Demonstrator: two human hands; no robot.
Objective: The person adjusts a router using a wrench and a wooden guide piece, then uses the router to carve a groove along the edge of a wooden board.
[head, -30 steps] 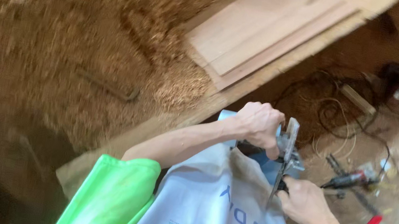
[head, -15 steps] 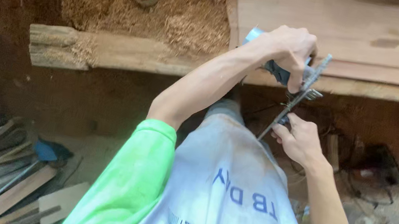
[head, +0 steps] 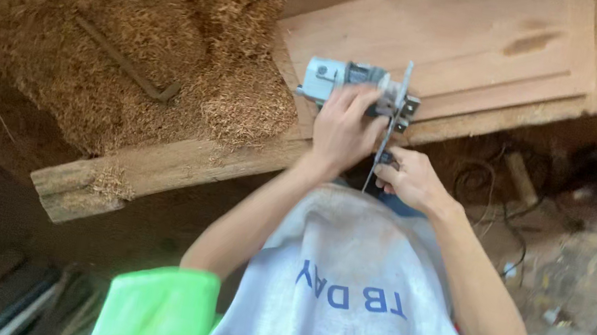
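A grey and pale blue hand-held circular saw [head: 335, 78] hovers in front of me above the edge of a wooden board [head: 452, 39]. My left hand [head: 342, 126] grips the saw's body from below. My right hand [head: 411, 178] pinches the lower edge of its thin round blade [head: 392, 119], which stands edge-on to me. Both arms reach out over my white apron and green sleeves.
A thick heap of sawdust [head: 97, 9] covers the workbench on the left, with a bent metal bar [head: 128, 68] lying in it. A rough timber beam [head: 177, 162] forms the bench's front edge. Cables and debris [head: 522, 199] litter the ground at right; planks lie lower left.
The view has swung, so the saw and both hands now sit nearer the middle. My left hand has shifted along the saw body; my right hand stays at the blade.
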